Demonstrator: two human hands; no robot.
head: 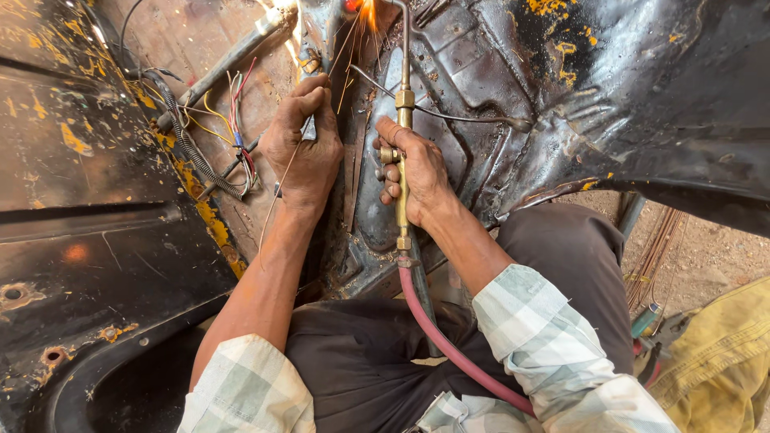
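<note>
fingers of right hand (417, 172) grip brass torch (403, 152); left hand (303, 144) pinches thin rod (277, 196), tip lost in sparks (362, 16).

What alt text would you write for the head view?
A person's right hand holds a brass torch whose flame sparks on black sheet metal, while the left hand holds a thin rod.
</note>
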